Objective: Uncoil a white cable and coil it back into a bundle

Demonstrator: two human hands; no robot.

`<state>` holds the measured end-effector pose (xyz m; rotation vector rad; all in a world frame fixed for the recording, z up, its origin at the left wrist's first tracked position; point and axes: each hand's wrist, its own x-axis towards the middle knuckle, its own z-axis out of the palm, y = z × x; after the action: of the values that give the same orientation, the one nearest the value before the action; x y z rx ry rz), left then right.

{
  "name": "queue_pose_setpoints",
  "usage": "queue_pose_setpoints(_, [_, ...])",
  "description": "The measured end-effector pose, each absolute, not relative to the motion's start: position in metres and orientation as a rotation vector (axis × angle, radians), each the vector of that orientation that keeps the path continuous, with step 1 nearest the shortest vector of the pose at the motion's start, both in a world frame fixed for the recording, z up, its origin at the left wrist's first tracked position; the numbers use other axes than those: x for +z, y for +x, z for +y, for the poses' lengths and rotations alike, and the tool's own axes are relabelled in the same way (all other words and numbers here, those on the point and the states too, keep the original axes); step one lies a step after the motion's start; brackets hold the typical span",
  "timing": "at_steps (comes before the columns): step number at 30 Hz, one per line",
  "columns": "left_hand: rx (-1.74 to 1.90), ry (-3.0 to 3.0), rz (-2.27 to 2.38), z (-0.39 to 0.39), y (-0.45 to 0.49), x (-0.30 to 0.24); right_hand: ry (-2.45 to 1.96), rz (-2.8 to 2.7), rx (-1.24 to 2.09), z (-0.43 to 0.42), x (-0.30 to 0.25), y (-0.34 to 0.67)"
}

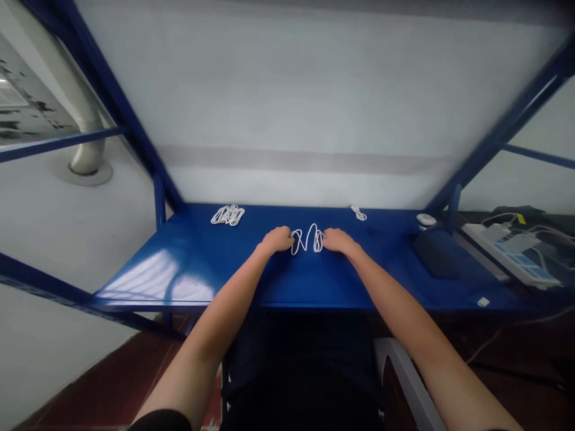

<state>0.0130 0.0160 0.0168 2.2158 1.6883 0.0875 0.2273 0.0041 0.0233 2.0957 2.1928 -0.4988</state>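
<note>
My left hand and my right hand rest on the blue table top, a short distance apart. Between them lies a white cable in upright zigzag loops, and each hand has curled fingers closed on one end of it. Farther back on the table, left of my hands, sits a bundled white cable. A smaller coil of white cable lies at the back edge, beyond my right hand.
A white computer mouse and a dark pad lie on the table's right side. A small white tag sits near the front edge. A power strip with cords lies beyond the right end. Blue steel frame bars rise around the table.
</note>
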Motion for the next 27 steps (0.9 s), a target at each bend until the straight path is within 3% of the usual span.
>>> queue_pose_setpoints(11, [0.392, 2.213, 1.722, -0.003, 0.024, 0.005, 2.187, 2.405, -0.394, -0.018, 0.013, 0.19])
queue_pose_setpoints(27, [0.459, 2.363, 1.421, -0.006, 0.02, 0.01, 1.584, 2.794, -1.155, -0.022, 0.019, 0.226])
